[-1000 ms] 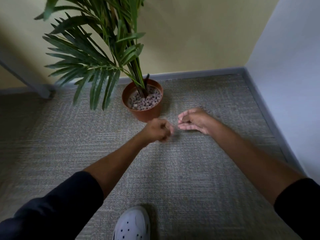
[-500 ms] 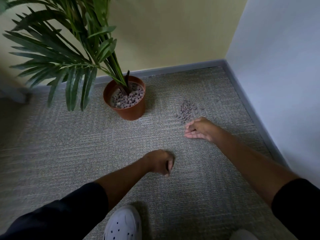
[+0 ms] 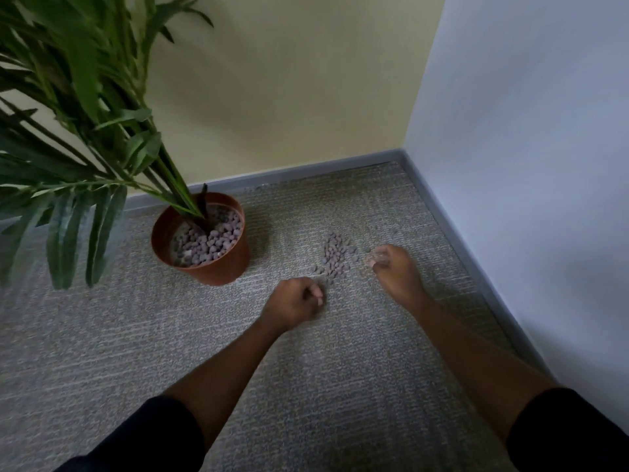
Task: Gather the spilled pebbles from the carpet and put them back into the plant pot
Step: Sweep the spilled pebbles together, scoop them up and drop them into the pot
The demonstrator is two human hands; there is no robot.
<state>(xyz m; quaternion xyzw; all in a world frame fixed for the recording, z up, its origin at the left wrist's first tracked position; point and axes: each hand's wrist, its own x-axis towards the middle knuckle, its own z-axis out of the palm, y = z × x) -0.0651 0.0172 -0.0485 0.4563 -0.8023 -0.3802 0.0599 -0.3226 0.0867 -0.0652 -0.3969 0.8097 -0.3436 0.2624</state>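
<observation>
Spilled pebbles lie between both hands; left hand grip curled tight, right hand grip unclear.

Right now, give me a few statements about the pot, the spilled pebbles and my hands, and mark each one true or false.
1. The spilled pebbles lie on the carpet to the right of the plant pot. True.
2. The pot is empty of pebbles. False: pebbles fill it around the plant's stems.
3. The left hand is curled into a loose fist near the pile. True.
4. The right hand rests on the pot's rim. False: it is down at the right side of the pile.
5. The pot lies tipped on its side. False: it stands upright.
</observation>
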